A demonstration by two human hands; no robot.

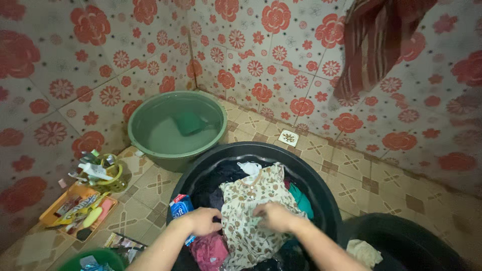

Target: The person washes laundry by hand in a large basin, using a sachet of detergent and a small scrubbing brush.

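A cream garment (pixel 249 211) with small brown flowers lies on top of a pile of clothes in a big black basin (pixel 301 163). My left hand (pixel 203 221) grips the garment's left edge. My right hand (pixel 273 217) clutches the cloth near its middle. Under it lie dark clothes (pixel 218 180), a teal piece (pixel 301 199), a white piece (pixel 249 168) and a pink piece (pixel 210 251). A blue sachet (pixel 179 207) rests on the basin's left rim beside my left hand.
A green tub (pixel 135 133) of water holds a sunken green scoop (pixel 188 123). An orange tray (pixel 50 213) and a yellow basket (pixel 118 183) of toiletries stand left. A second black basin (pixel 401 238) with a pale cloth (pixel 364 251) sits right. A striped towel (pixel 376 45) hangs above.
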